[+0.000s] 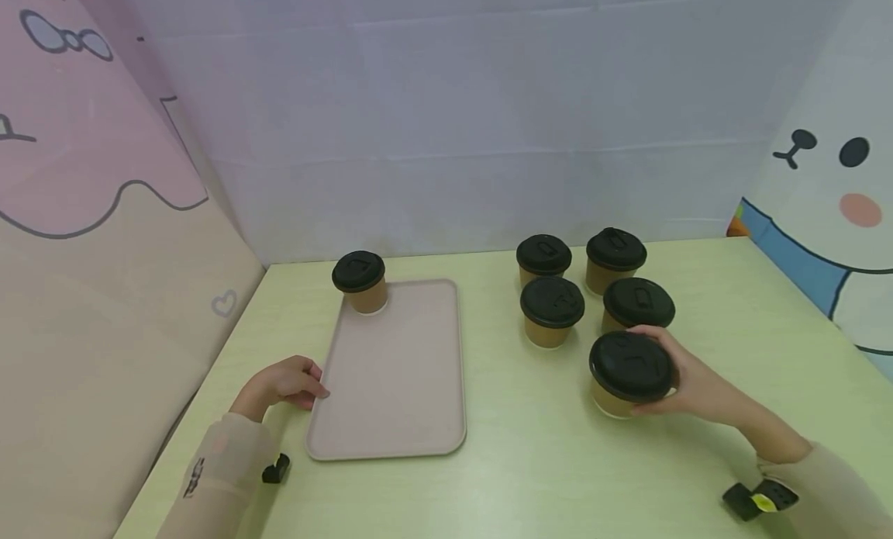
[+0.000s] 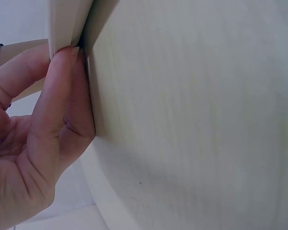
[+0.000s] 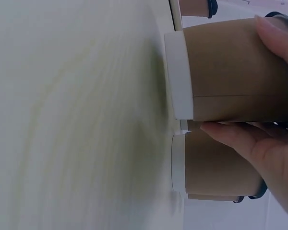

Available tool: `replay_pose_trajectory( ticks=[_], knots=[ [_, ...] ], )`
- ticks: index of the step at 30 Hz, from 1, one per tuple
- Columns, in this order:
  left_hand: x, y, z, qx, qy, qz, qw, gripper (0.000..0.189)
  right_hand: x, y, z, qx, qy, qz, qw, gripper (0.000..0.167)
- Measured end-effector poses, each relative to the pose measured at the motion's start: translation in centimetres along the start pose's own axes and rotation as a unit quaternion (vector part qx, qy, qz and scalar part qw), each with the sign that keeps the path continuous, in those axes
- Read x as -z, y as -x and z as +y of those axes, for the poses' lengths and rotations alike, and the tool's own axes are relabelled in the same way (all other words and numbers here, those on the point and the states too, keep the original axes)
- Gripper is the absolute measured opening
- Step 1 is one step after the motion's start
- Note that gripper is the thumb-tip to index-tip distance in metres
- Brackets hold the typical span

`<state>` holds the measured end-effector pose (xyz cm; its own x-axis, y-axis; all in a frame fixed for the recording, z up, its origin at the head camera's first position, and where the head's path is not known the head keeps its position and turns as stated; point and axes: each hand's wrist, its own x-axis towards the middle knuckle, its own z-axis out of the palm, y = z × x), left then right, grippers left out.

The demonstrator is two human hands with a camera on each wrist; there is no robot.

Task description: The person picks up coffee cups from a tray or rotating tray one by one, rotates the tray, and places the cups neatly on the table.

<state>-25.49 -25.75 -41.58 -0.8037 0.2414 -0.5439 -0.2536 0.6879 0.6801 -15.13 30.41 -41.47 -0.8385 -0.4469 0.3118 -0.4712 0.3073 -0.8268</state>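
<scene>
My right hand [image 1: 673, 376] grips a brown paper cup [image 3: 230, 72] with a black lid [image 1: 631, 364], thumb on the near side and fingers round the far side. The base of this cup is close over the table, with a shadow beside it in the right wrist view. At the left, my left hand [image 1: 289, 380] pinches the left edge of a pale pink rectangular tray [image 1: 398, 368]. The left wrist view shows thumb and fingers [image 2: 60, 76] at the rim of the tray. Another lidded cup [image 1: 363, 287] stands on the far left corner of the tray.
Several more lidded cups stand behind the held one: one right behind it [image 1: 638, 302], one to its left [image 1: 551, 310], and two at the back [image 1: 544, 256] [image 1: 614, 256]. A pale green table [image 1: 516, 461] lies under everything, with a hanging cloth [image 1: 446, 136] behind it.
</scene>
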Motion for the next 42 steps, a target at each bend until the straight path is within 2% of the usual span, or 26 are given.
replay_pose_trajectory(
  ticks=[15,25,33,42],
  knots=[
    [0.1,0.1,0.0,-0.003,0.001,-0.005,1.0,0.018,0.4,0.8,0.2,-0.002,0.0,-0.007,1.0,0.098],
    [0.0,0.3,0.1,-0.004,-0.001,-0.004,1.0,0.018,0.4,1.0,0.2,-0.001,0.004,0.0,1.0,0.099],
    [-0.1,0.4,0.3,0.002,0.003,-0.003,1.0,0.018,0.5,1.3,0.4,0.016,-0.009,-0.002,0.9998,0.099],
    [-0.1,0.4,0.2,-0.002,0.005,-0.003,1.0,0.018,0.9,1.8,0.6,0.012,-0.002,0.008,0.9999,0.101]
  ],
)
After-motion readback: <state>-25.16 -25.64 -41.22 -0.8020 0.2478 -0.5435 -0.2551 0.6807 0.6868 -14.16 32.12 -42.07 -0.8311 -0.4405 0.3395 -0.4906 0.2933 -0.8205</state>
